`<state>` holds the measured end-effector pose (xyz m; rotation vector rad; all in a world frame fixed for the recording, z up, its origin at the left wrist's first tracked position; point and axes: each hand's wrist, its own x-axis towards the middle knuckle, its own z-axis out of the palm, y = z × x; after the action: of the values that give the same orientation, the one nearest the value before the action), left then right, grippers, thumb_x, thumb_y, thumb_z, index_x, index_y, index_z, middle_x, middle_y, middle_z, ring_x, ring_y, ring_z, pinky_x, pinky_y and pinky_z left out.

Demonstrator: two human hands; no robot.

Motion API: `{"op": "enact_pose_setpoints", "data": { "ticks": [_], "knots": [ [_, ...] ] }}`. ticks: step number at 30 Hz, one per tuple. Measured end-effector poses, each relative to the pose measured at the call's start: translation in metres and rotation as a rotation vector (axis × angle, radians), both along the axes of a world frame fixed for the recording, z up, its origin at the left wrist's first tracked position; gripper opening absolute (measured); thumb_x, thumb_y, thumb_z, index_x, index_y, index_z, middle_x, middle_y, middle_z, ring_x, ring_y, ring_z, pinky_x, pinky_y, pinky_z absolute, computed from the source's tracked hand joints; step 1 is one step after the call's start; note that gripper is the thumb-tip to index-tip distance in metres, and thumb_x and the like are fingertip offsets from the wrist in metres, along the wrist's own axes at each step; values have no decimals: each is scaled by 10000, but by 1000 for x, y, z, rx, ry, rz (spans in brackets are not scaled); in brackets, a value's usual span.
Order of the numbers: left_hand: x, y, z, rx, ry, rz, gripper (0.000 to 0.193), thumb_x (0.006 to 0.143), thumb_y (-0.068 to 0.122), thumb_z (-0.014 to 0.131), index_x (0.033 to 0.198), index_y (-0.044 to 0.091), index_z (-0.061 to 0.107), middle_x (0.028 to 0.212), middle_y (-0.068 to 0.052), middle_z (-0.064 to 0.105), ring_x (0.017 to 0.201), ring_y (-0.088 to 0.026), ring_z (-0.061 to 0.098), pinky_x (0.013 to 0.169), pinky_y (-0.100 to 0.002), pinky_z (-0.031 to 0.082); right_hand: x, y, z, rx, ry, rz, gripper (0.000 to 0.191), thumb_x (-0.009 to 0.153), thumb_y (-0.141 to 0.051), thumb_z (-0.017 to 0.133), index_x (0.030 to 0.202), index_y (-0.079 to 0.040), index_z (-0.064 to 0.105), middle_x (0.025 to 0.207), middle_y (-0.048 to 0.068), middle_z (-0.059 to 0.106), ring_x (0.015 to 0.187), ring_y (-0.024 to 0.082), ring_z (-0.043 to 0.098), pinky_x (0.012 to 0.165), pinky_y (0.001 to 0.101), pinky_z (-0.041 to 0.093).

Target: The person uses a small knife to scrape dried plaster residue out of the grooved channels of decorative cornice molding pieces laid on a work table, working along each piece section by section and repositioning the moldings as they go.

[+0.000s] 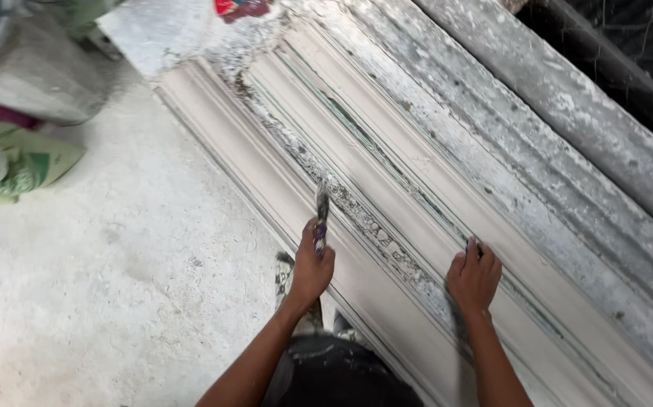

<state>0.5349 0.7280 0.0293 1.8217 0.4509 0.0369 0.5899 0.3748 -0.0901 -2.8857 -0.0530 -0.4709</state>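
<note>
The left hand (312, 265) is closed around the purple handle of a thin, plaster-crusted scraping tool (321, 217), whose grey blade points up and away from the wrist and meets the near, crusted edge of the long off-white moulded plaster cornice (386, 249). That cornice lies flat on the pale, dusty concrete floor (130, 256) and runs diagonally from the far left toward the near right, its ribbed profile flecked with dried grey residue along a central groove. The right hand (475, 276) lies palm down on the cornice's raised middle band, fingers curled loosely and pressed against the surface, holding nothing. Beyond the cornice's far edge, a rough grey cement-coated board (567, 105) lies parallel to it. At the floor's far left corner stand a grey bucket (32, 68) and, just beside it, a crumpled green and white sack (17, 162).
</note>
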Motion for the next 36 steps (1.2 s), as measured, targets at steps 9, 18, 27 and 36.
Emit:
{"op": "enact_pose_setpoints", "data": {
  "ticks": [9,18,27,36],
  "knots": [
    [119,42,0,-50,-100,-206,656,922,44,542,1535,-26,320,1325,-242,576,1032,-308,665,871,-389,555,-7,19,14,75,158,-175,411,992,-196,531,1331,-15,675,1209,240,589,1096,409,507,1029,511,399],
    [173,54,-20,22,-224,-277,658,917,28,550,1532,-70,336,1368,-287,554,1215,-363,586,1041,-425,462,1,7,14,54,235,-218,292,967,-230,553,1113,-16,687,1101,168,636,1051,381,543,957,512,436],
    [231,5,-40,23,-23,-101,748,910,59,524,1546,-140,185,1521,-342,256,1254,-445,527,1037,-428,485,28,9,24,108,344,-323,340,1040,-338,524,1138,-62,695,1183,172,642,1143,402,562,1006,539,458],
    [267,-72,-70,103,130,65,809,908,29,510,1520,-199,32,1585,-394,96,1318,-518,455,1083,-478,471,98,10,20,101,409,-64,872,838,-605,687,1537,-146,443,1659,219,275,1503,514,154,1168,643,119]
  ]
}}
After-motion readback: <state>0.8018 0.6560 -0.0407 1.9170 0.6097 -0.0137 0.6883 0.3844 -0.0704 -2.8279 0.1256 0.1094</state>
